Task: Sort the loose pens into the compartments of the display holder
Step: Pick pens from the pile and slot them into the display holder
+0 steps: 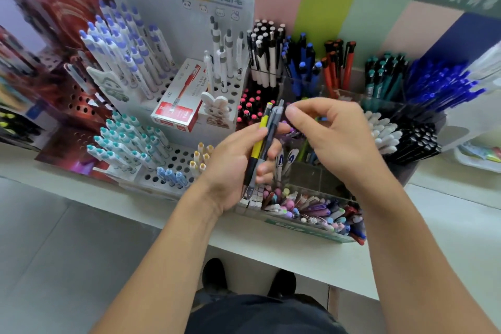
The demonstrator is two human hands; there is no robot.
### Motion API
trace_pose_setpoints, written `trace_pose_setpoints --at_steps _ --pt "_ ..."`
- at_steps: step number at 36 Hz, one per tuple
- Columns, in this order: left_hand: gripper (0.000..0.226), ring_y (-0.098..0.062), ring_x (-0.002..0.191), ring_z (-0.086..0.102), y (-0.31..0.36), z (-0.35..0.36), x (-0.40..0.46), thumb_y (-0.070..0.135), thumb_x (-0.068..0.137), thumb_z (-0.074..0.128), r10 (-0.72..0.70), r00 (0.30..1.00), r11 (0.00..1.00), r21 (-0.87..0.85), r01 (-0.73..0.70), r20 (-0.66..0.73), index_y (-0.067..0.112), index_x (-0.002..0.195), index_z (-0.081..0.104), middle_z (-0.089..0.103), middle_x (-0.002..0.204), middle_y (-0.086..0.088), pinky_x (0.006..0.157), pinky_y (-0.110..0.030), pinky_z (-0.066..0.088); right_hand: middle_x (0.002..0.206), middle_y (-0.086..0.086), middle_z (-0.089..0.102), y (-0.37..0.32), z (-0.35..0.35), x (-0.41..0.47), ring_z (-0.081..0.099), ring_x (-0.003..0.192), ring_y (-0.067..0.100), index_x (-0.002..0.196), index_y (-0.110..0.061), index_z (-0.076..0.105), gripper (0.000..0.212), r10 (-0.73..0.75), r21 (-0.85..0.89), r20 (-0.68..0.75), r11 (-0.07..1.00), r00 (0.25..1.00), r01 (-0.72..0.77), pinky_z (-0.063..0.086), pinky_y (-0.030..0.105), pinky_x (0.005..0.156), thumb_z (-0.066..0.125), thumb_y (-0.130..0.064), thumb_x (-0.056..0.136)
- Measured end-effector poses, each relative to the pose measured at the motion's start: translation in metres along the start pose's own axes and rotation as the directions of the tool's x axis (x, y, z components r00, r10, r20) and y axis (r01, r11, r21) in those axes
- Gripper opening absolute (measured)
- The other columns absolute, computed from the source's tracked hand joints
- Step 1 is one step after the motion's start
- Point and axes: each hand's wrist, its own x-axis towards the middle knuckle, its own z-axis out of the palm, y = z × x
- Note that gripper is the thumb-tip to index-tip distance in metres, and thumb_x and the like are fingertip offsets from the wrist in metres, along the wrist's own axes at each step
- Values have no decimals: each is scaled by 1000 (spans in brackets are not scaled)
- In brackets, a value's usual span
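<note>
Left hand (238, 168): closed around two loose pens held upright, a yellow-barrelled pen with a black grip (259, 141) and a dark grey translucent pen (272, 131).
Right hand (333, 130): holds nothing; thumb and forefinger pinched narrow just beside the pens' tops.
Doing it well: judging by the pose, pluck one pen by its cap end, match its colour to a compartment, and lower it in tip-first so the neighbours stay upright.
Clear plastic display holder (322, 89): directly beyond the hands, with compartments of black-and-white, blue, orange, teal and white pens.
Front tray (311, 230): mixed loose pens lying jumbled.
Surface: pale white shelf (423, 241), grey floor below.
Room: pastel striped wall (325, 8), white perforated pen stand (173, 165) on the left.
</note>
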Motion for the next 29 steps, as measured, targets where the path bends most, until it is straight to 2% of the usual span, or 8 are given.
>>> trace_pose_setpoints --at_steps 2,6,9,11,14,19,23,29 --pt "31 -13 53 41 -5 5 0 20 108 37 -7 999 991 135 2 41 9 117 64 57 74 -3 45 -22 34 62 -15 65 9 -3 -8 56 50 -3 101 -5 75 11 99 231 58 967 993 -110 41 8 50 69 -12 96" --pt "27 -16 69 64 -21 22 7 16 109 40 2 1000 919 395 9 -27 12 114 66 73 87 -6 60 -28 52 57 -9 58 30 -28 -25 44 46 6 88 -10 67 6 151 330 80 929 985 -169 32 18 42 71 -9 93" --pt "25 -16 88 72 -41 34 11 13 108 44 84 995 836 547 -39 -56 20 107 69 75 100 -6 76 -33 59 66 -5 64 41 -64 -49 57 52 11 91 -13 64 11 72 352 -164 936 984 -9 44 21 46 70 -3 93" --pt "25 -16 92 71 -52 43 13 12 107 46 116 993 805 588 -81 -21 21 110 69 73 100 -2 75 -32 60 73 -5 69 48 -91 -68 63 59 15 94 -14 64 12 -9 312 -360 941 933 129 51 23 54 71 -3 92" --pt "25 -14 71 61 -68 60 17 11 107 44 73 997 850 522 -67 10 20 115 66 67 87 -1 58 -24 51 76 -8 70 68 -120 -89 66 63 17 94 -21 64 18 -68 139 -552 975 831 173 56 29 62 73 -6 91" --pt "22 -14 48 32 -92 84 32 8 107 36 -128 992 920 375 118 2 13 119 55 60 71 -4 42 -20 30 83 4 71 108 -116 -106 70 71 24 96 -27 66 23 -9 33 -630 999 776 38 60 39 71 79 -10 87" --pt "16 -13 46 30 -98 91 36 4 101 28 -215 976 948 229 220 -45 9 104 43 57 69 -11 41 -22 20 82 -12 69 133 -98 -104 70 75 8 97 -21 70 18 -15 -117 -591 991 806 -68 58 24 74 80 -10 87" --pt "19 -13 52 35 -96 86 36 3 103 29 -256 966 955 149 258 -30 8 105 47 54 77 -7 44 -23 25 84 -7 67 150 -85 -93 68 75 10 96 -12 74 9 -56 -217 -520 974 852 -68 59 26 72 77 -10 88"
